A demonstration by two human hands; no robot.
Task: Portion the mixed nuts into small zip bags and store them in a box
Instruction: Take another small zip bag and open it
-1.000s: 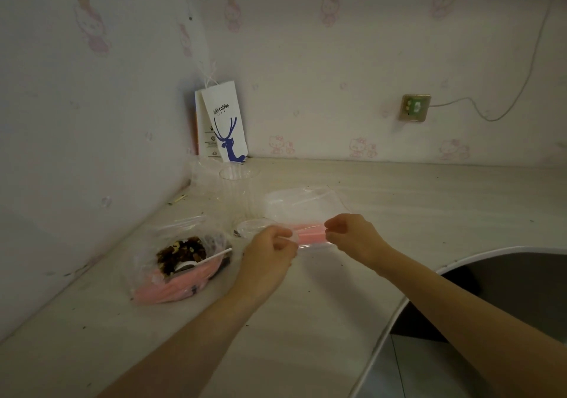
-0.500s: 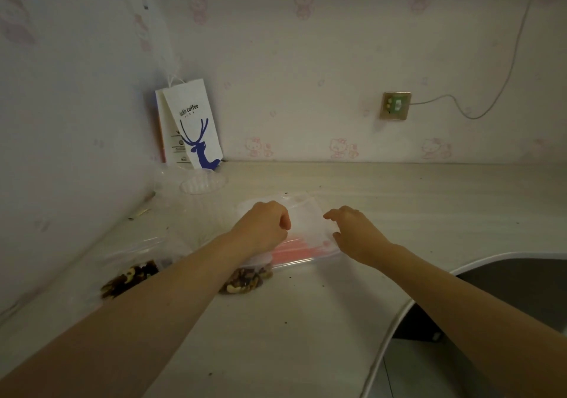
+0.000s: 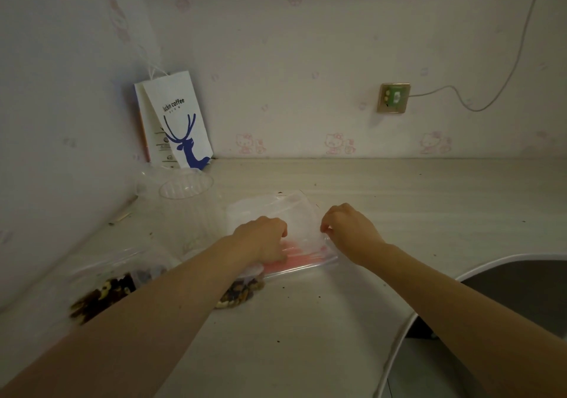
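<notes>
Clear plastic zip bags with pink seal strips (image 3: 294, 238) lie stacked flat on the pale countertop (image 3: 399, 213). Left hand (image 3: 264, 239) rests knuckles-up on the stack, fingers curled under; grip cannot be confirmed. Right hand (image 3: 349, 228) pinches the stack's right edge. Mixed nuts in a larger clear bag (image 3: 101, 293) sit beside the left forearm. 1 clear plastic tub (image 3: 187, 204) stands behind.

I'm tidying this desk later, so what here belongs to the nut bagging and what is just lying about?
Belongs to the job:
- stack of empty zip bags, under both hands
- left hand and right hand
- big bag of mixed nuts
- small filled bag of nuts

Just lying about:
- coffee paper bag in the corner
- wall socket and its cable
- clear plastic cup; its role is unclear
</notes>
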